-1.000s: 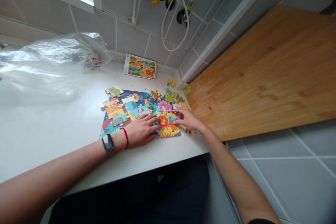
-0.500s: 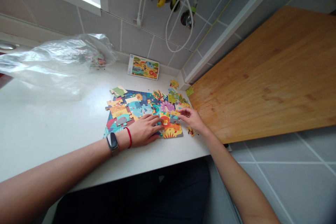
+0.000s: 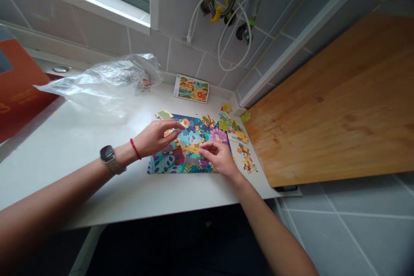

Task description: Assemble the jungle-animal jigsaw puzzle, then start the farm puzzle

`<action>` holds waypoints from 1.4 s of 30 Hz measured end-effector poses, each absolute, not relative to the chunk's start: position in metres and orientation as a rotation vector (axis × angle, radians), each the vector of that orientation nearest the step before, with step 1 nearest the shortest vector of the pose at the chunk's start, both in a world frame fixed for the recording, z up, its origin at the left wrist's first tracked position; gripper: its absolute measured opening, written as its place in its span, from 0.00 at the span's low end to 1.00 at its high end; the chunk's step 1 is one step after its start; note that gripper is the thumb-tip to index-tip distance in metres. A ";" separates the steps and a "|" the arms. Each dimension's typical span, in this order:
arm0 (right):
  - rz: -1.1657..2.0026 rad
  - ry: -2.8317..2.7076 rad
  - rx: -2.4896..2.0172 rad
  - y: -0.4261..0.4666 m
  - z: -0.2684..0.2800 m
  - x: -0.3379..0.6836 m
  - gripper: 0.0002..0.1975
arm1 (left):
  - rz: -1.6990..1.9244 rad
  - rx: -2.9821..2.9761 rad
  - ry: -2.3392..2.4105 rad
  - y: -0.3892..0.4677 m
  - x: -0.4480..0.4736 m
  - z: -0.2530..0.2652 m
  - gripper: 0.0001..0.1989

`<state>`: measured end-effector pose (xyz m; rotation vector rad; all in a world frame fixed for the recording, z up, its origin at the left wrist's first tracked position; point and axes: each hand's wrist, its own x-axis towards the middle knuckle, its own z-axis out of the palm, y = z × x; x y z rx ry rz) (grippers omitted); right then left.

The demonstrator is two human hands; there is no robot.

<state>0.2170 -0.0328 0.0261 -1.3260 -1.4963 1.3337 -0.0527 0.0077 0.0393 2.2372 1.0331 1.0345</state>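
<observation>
A colourful jigsaw puzzle board with animal pictures lies on the white counter, several pieces on top of it. My right hand is over its right half, thumb and fingers pinched at the edge of a puzzle piece with yellow and grey parts. Above the board's left part my left hand has its fingers stretched out and thumb apart, with nothing seen in it. It covers some pieces beneath. A green and cream piece lies at the board's upper left corner.
Loose puzzle pieces lie right of the board, beside a wooden panel. A picture card leans at the wall. Clear plastic bag and orange box are on the left. Hoses and a white cable hang above.
My left hand has lifted and moved up and left over the board. The right hand has carried the piece leftward across the board. The view has shifted, showing the orange box.
</observation>
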 end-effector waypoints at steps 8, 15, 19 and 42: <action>1.509 -1.647 -1.180 -0.011 0.014 0.126 0.15 | 0.974 2.283 1.177 -0.056 -0.114 0.002 0.26; 0.770 -2.307 -1.053 0.012 0.021 0.116 0.12 | 0.900 2.446 1.294 -0.048 -0.116 -0.012 0.19; 0.577 -2.649 -0.872 0.023 0.012 0.123 0.24 | 0.889 2.430 1.383 -0.052 -0.116 -0.008 0.17; 0.260 -2.667 -1.256 -0.011 0.006 0.159 0.25 | 0.846 2.506 1.239 -0.029 -0.094 -0.007 0.12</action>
